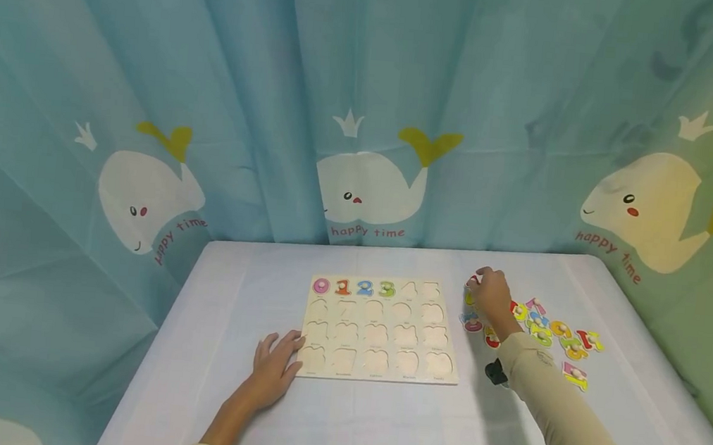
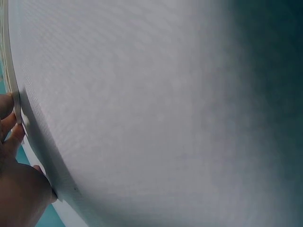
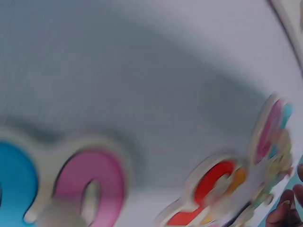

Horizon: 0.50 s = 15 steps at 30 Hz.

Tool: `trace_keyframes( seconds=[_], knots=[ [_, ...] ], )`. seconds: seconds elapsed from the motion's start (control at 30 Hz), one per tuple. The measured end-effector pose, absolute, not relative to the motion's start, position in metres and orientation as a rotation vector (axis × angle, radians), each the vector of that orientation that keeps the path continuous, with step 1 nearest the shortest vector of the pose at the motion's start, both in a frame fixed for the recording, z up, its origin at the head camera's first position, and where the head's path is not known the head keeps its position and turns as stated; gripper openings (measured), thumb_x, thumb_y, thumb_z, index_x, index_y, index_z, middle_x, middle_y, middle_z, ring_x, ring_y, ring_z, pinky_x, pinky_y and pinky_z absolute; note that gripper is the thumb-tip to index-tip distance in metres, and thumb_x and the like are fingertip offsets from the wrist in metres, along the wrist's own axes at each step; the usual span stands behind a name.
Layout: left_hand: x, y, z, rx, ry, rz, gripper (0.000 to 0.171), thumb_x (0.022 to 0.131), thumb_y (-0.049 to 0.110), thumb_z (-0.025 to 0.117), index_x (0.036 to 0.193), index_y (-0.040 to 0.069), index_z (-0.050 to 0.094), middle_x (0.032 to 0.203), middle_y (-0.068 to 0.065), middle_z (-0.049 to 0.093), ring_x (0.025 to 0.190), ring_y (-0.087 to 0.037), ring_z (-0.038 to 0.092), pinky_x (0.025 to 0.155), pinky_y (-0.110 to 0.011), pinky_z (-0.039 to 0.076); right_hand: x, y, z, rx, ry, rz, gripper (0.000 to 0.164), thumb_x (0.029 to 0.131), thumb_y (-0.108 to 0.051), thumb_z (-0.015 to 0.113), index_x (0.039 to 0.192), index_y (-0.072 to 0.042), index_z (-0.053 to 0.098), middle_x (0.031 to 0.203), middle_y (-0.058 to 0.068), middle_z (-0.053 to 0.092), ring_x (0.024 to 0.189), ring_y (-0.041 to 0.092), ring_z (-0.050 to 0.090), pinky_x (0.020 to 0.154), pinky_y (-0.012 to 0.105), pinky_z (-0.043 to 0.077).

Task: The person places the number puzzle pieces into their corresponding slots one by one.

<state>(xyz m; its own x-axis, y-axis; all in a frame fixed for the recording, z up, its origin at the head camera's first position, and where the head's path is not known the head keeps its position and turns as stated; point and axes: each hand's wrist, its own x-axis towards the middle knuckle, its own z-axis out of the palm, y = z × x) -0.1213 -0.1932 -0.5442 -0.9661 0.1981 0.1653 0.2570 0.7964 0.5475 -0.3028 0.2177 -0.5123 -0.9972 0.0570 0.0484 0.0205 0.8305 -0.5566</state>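
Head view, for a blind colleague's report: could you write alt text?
A person's right hand is among colourful knobbed number pieces on a white table; their left hand touches the left edge of a pale rectangular puzzle board. Pink 0, red 1, blue 2 and green 3 fill its first four slots; behind, a blue whale-print curtain.

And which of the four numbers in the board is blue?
The 2, third from left; the 0 is pink, the 1 red, the 3 green.

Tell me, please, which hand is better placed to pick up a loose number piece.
Probably the right hand: it is at the loose number pieces beside the puzzle board, while the left hand touches the board's opposite edge.
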Motion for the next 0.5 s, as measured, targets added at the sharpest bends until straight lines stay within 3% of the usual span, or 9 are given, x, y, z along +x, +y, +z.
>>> trace_keyframes(
  seconds=[0.13, 0.33, 0.5],
  knots=[
    [-0.122, -0.193, -0.544, -0.362, -2.886, -0.876, 0.04, 0.09, 0.008, 0.059, 0.128, -0.002, 0.052, 0.137, -0.017, 0.044, 0.127, -0.051, 0.024, 0.099, -0.07, 0.007, -0.302, 0.227, -0.514, -0.032, -2.985, 0.897, 0.033, 0.094, -0.012, 0.056, 0.115, 0.013, 0.056, 0.108, 0.029, 0.055, 0.091, 0.036, 0.051, 0.082, 0.048, 0.045],
    [-0.12, -0.192, -0.543, -0.36, -2.902, -0.881, 0.041, 0.09, 0.008, 0.058, 0.129, -0.002, 0.051, 0.138, -0.015, 0.043, 0.128, -0.049, 0.023, 0.099, -0.069, 0.006, -0.303, 0.232, -0.514, 0.018, -3.038, 0.833, 0.034, 0.092, -0.018, 0.06, 0.115, 0.006, 0.06, 0.1, 0.021, 0.063, 0.082, 0.032, 0.055, 0.07, 0.045, 0.046],
    [-0.12, -0.192, -0.543, -0.377, -2.885, -0.88, 0.04, 0.089, 0.007, 0.058, 0.128, -0.003, 0.052, 0.137, -0.017, 0.044, 0.127, -0.051, 0.024, 0.099, -0.07, 0.008, -0.306, 0.229, -0.515, 0.004, -3.06, 0.812, 0.03, 0.092, -0.021, 0.06, 0.11, 0.002, 0.063, 0.097, 0.018, 0.064, 0.081, 0.031, 0.054, 0.07, 0.046, 0.045]
  ],
)
